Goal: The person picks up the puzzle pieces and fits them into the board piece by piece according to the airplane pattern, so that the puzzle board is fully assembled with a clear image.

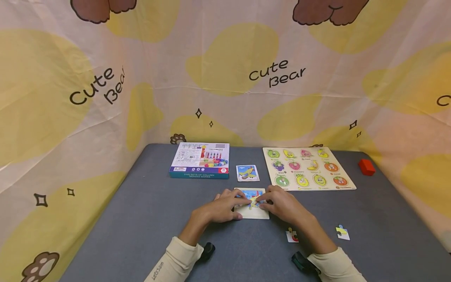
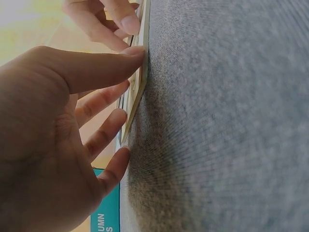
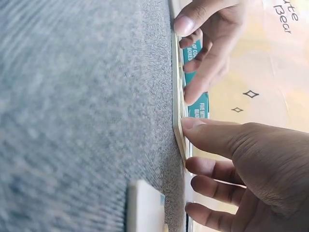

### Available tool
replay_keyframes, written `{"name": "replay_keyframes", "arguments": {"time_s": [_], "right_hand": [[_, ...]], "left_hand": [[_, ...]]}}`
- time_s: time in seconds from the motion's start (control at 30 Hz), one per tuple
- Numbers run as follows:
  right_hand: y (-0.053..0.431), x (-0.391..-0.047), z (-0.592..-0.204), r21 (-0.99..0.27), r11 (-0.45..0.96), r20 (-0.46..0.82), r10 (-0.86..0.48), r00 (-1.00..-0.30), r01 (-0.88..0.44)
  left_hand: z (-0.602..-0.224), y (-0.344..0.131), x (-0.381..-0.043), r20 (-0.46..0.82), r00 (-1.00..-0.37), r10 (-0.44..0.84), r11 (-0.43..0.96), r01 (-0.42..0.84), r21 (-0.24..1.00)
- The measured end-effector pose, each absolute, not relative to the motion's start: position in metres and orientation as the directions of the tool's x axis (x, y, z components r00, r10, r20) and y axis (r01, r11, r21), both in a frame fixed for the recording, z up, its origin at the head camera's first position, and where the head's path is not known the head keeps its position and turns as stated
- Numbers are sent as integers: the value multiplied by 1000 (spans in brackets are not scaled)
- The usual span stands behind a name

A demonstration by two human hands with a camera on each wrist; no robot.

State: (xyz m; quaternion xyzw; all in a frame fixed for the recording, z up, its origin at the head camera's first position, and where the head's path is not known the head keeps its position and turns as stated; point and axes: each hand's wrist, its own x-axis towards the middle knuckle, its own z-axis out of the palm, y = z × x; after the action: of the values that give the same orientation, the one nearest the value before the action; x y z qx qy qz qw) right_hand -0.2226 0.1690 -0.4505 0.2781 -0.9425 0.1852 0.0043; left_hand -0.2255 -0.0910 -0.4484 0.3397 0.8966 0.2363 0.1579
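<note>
A small puzzle tray (image 1: 255, 214) with a pale bare lower part lies on the grey table; blue, red and yellow jigsaw pieces (image 1: 253, 194) fill its upper part. My left hand (image 1: 222, 207) rests at its left side, index fingertip on the pieces and thumb at the near-left corner. From the right, my right hand (image 1: 286, 204) touches the pieces with its index fingertip, the thumb close by at the tray's edge. The right wrist view shows the other fingers of the right hand (image 3: 270, 164) loosely spread. Fingertips partly hide the picture.
Loose jigsaw pieces, one white and red (image 1: 292, 235), another white and yellow (image 1: 342, 232), lie near the right forearm. Behind the tray are a picture card (image 1: 248, 173), a boxed bead set (image 1: 199, 160) and a fruit board (image 1: 305, 169). At far right sits a red block (image 1: 367, 167).
</note>
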Motion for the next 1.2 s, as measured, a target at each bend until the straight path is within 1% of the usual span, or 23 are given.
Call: {"name": "replay_keyframes", "arguments": {"time_s": [0.17,0.33,0.4,0.63,0.73,0.83,1.0,1.2], "right_hand": [[170,-224,-449,-357,767,114,-531,-840,-533],[172,-224,-447,-388,790,77,-485,-871,-474],[171,-224,-447,-393,798,73,-467,-881,-456],[170,-224,-448,-369,807,109,-454,-884,-460],[170,-225,-448,-364,817,88,-448,-890,-447],[172,-225,-446,-389,818,44,-443,-895,-424],[181,-223,-442,-444,795,-13,-467,-884,-413],[201,-212,-435,-443,763,-22,-534,-845,-470]], "left_hand": [[-447,-92,-224,-123,-722,681,660,533,529],[-445,-89,-222,-116,-731,672,675,542,501],[-444,-86,-220,-121,-740,661,693,541,476],[-444,-75,-212,-150,-763,629,763,569,307],[-443,-73,-210,-154,-761,630,765,575,289],[-443,-73,-210,-152,-762,629,765,573,294],[-443,-73,-210,-151,-761,631,766,580,278],[-446,-74,-211,-144,-757,637,762,591,267]]}}
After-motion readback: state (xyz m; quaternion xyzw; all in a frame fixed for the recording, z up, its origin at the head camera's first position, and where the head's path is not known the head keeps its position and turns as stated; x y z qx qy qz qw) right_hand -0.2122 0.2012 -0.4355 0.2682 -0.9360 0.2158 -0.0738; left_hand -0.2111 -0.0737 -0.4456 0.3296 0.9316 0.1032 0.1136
